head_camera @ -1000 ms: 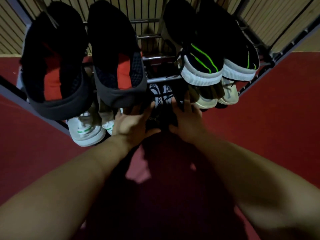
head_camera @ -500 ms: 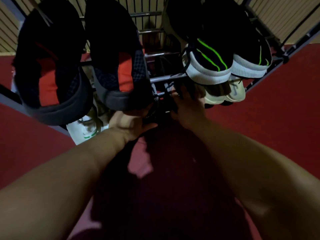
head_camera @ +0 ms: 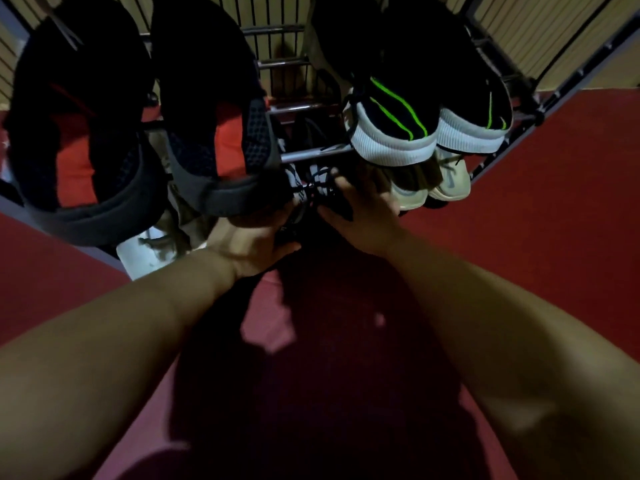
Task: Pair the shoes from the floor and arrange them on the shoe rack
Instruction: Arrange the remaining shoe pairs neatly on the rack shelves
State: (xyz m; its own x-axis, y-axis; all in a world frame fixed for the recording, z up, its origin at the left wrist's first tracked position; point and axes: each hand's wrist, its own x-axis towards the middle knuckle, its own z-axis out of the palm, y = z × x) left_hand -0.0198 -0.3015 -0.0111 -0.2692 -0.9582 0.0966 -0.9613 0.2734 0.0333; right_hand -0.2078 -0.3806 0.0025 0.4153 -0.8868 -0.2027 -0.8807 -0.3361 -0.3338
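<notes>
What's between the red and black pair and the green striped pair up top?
Head view: only bare rack bars. Below that gap, the left hand and right hand reach a laced shoe.

A home entryway: a metal shoe rack [head_camera: 311,154] of sneakers on red floor [head_camera: 554,202] against slatted wall [head_camera: 540,32].

Your top tier: left pair [head_camera: 207,81] black, red insoles; right pair [head_camera: 398,98] black, neon-green stripes, white ribbed soles. Beneath: cream shoes [head_camera: 450,181]. Shoe rack bars [head_camera: 311,154] silver. Floor [head_camera: 554,237] dark red.
</notes>
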